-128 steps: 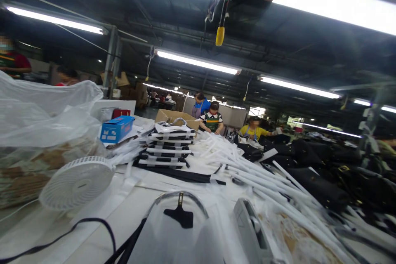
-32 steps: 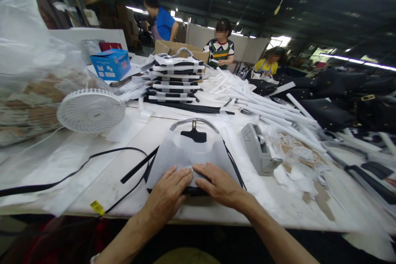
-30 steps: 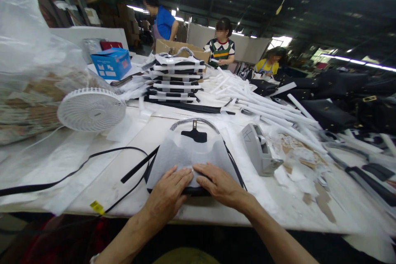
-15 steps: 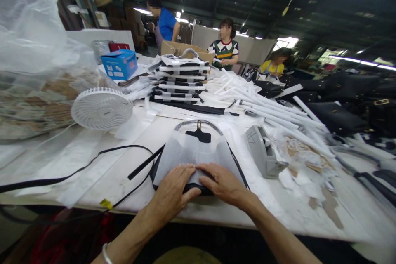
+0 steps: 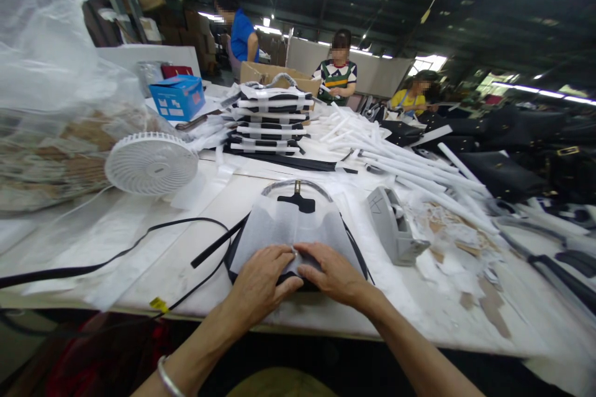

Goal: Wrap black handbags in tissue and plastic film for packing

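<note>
- Black bag [image 5: 235, 247] lies flat near my edge of the white table [image 5: 218, 198], squarely before me; grey-white sheet [image 5: 272, 229] over its upper face.
- Left hand [image 5: 263, 276] and right hand [image 5: 333, 273] cover the bag's near part. Fingers rest on the sheet, index tips nearly meeting, thumbs apart from them; whether the tips pinch anything, cannot tell.
- Just right of the bag: grey tape dispenser [image 5: 393, 229]. To the left: black strap [image 5: 139, 239], loosely curved; beyond it, white fan [image 5: 151, 164].
- Far side: stack of black-and-white pieces [image 5: 270, 121] partly blocks the cardboard carton [image 5: 279, 72]; blue box [image 5: 178, 98] to its left; clear plastic sack [image 5: 56, 136] at far left.
- Counts: one bag under my hands, one fan, one dispenser, one blue box; three people, in blue [image 5: 243, 37], patterned [image 5: 338, 71] and yellow [image 5: 410, 98] tops. White rods [image 5: 410, 161] overlap too much to count.
- Materials: sheet thin, translucent; bag handle arched, plastic-wrapped; fan grille round, ribbed; rods long, slim, matte.
</note>
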The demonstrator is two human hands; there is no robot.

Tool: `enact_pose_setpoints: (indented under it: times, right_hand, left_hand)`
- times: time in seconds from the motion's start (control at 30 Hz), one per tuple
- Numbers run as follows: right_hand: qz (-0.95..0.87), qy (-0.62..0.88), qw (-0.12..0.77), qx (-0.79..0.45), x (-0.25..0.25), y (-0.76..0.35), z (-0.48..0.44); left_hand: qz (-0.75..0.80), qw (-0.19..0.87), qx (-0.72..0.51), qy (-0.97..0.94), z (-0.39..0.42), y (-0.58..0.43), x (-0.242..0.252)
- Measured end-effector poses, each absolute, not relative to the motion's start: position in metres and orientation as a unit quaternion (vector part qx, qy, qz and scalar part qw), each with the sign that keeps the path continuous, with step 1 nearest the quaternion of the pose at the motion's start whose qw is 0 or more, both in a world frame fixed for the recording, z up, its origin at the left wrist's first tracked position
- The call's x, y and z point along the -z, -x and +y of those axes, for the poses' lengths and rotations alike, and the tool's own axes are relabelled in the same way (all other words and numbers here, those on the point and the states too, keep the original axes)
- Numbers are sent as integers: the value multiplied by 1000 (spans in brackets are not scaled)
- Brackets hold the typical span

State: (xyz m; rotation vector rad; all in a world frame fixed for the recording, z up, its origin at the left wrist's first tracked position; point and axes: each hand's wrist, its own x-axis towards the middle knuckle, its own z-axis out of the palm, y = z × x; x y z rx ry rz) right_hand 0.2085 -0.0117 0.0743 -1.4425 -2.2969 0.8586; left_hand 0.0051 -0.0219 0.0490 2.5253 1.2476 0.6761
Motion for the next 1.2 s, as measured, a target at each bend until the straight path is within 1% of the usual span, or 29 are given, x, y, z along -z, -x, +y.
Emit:
enact_pose_setpoints:
  times: [0.13, 0.2, 0.4, 0.47, 0.53, 0.67, 0.93, 1.07, 1.2]
  right_hand:
    - [-814, 480, 154, -288, -70, -210, -10]
    - [-818, 478, 156, -280, -69, -211, -10]
    - [-826, 478, 149, -258, -68, -210, -13]
    - [-836, 475, 140, -236, -68, -209, -14]
    - [-843, 474, 134, -215, -66, -208, -15]
    - [-837, 490, 131, -204, -63, -208, -15]
    - [-837, 479, 125, -234, -65, -215, -8]
    - [-855, 460, 96, -221, -71, -215, -9]
    - [-877, 439, 89, -175, -70, -214, -12]
  left_hand:
    - [425, 58, -201, -881, -26, -15, -44]
    - [426, 40, -210, -879, -27, -17, -37]
    - [431, 63, -307, -846, -22, -4, -31]
    - [447, 75, -314, -834, -19, -1, -35]
    - [448, 68, -279, -847, -17, 0, -38]
    - [438, 15, -200, -877, -21, -5, -35]
    - [435, -34, -170, -884, -34, -1, -14]
    - [426, -34, -171, -888, -34, 2, -12]
    - [429, 0, -145, -892, -30, 1, -21]
